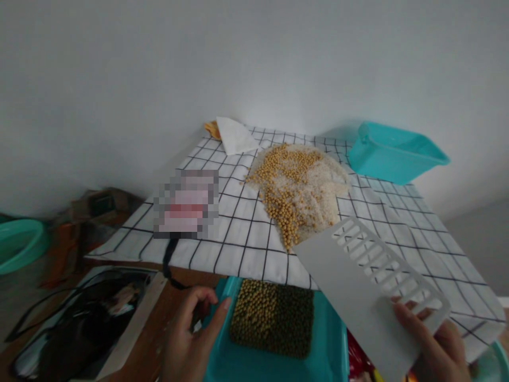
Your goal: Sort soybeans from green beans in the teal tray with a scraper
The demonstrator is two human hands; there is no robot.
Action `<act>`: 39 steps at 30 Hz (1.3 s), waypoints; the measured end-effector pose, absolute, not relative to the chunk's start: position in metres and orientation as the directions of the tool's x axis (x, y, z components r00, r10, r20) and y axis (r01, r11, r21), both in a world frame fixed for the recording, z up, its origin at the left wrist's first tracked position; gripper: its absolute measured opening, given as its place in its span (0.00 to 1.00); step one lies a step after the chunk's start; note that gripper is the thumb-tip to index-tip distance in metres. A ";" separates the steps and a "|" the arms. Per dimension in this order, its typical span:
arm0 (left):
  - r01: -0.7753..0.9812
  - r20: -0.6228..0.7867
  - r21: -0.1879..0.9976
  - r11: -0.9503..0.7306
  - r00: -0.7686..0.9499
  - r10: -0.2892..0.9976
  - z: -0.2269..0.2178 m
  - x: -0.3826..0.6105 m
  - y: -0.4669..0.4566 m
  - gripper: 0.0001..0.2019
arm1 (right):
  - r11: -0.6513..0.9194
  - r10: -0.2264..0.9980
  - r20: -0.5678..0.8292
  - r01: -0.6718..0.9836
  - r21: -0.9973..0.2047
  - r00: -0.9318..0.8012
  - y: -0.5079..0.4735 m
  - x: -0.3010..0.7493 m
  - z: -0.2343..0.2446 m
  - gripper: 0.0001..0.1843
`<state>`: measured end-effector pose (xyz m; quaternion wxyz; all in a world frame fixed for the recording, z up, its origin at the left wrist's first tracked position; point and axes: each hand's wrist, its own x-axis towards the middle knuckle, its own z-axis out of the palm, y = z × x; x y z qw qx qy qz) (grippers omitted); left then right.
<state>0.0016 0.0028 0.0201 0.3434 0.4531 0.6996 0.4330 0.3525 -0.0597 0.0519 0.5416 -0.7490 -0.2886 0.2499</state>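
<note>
My right hand (pixel 435 339) grips a flat, light grey slotted plastic board (pixel 350 292) by its slotted side. The board is tilted, with its far corner near the front of a pile of soybeans (pixel 280 207) mixed with pale rice-like grains (pixel 324 180) on the table. My left hand (pixel 194 334) curls at the left rim of a teal tray (pixel 274 366) below the table's front edge, thumb on the rim and fingers outside, partly hidden. In the tray lie yellowish beans (pixel 254 313) on the left and dark green beans (pixel 296 323) on the right.
A checked cloth (pixel 234 233) covers the table. A teal bin (pixel 392 154) stands at back right, white paper (pixel 235 136) at back left. A blurred-out flat item (pixel 186 204) with a black strap lies left. Lower left are a dark bag (pixel 91 318) and a green basin (pixel 22 244).
</note>
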 end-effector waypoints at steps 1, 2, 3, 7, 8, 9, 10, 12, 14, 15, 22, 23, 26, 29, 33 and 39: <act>0.328 -0.096 0.918 0.224 -0.365 0.926 0.021 0.003 0.002 0.22 | -0.247 0.696 -0.069 0.148 -0.958 0.714 -0.057 0.352 0.054 0.18; 0.321 -0.096 0.919 0.228 -0.380 0.920 0.023 0.005 0.002 0.22 | -0.245 0.688 -0.073 0.137 -0.960 0.722 -0.055 0.352 0.056 0.18; 0.315 -0.090 0.922 0.226 -0.394 0.915 0.024 0.007 0.002 0.21 | -0.243 0.679 -0.074 0.129 -0.961 0.730 -0.052 0.352 0.058 0.17; 0.302 -0.064 0.932 0.199 -0.404 0.912 0.027 0.010 0.001 0.18 | -0.212 0.666 -0.071 0.097 -0.972 0.742 -0.043 0.346 0.069 0.19; 0.308 -0.062 0.931 0.196 -0.395 0.916 0.026 0.009 0.002 0.18 | -0.206 0.663 -0.073 0.088 -0.975 0.745 -0.042 0.344 0.072 0.19; 0.318 -0.063 0.927 0.196 -0.384 0.921 0.025 0.008 0.003 0.17 | -0.209 0.650 -0.074 0.085 -0.974 0.757 -0.042 0.343 0.074 0.18; 0.331 -0.067 0.922 0.198 -0.369 0.927 0.025 0.006 0.004 0.17 | -0.218 0.636 -0.073 0.089 -0.972 0.768 -0.043 0.342 0.075 0.18; 0.352 -0.068 0.916 0.192 -0.336 0.939 0.024 0.004 0.005 0.17 | -0.239 0.616 -0.065 0.108 -0.965 0.785 -0.045 0.341 0.075 0.18; 0.352 -0.052 0.919 0.177 -0.337 0.940 0.025 0.004 0.006 0.16 | -0.244 0.623 -0.058 0.124 -0.962 0.780 -0.048 0.341 0.074 0.18; 0.346 -0.042 0.922 0.173 -0.356 0.934 0.026 0.005 0.005 0.15 | -0.241 0.633 -0.056 0.127 -0.962 0.772 -0.050 0.341 0.073 0.18; 0.318 -0.113 0.923 0.219 -0.319 0.941 0.018 -0.001 0.005 0.16 | -0.164 0.636 0.044 0.191 -0.968 0.770 -0.052 0.345 0.074 0.18; 0.320 -0.117 0.922 0.219 -0.307 0.944 0.016 -0.003 0.005 0.16 | -0.148 0.632 0.062 0.198 -0.969 0.772 -0.053 0.346 0.073 0.19; 0.321 -0.125 0.920 0.223 -0.297 0.947 0.014 -0.006 0.006 0.16 | -0.141 0.615 0.063 0.188 -0.972 0.786 -0.056 0.348 0.070 0.20; 0.314 -0.132 0.922 0.228 -0.298 0.945 0.018 -0.004 0.007 0.17 | -0.178 0.606 -0.029 0.100 -0.979 0.795 -0.058 0.346 0.068 0.20; 0.308 -0.090 0.929 0.206 -0.352 0.932 0.027 0.004 0.006 0.15 | -0.206 0.577 -0.148 -0.031 -0.978 0.803 -0.058 0.343 0.067 0.21; 0.284 -0.114 0.930 0.231 -0.374 0.920 0.033 0.010 0.006 0.14 | -0.313 0.570 -0.200 -0.014 -0.949 0.797 -0.072 0.355 0.054 0.18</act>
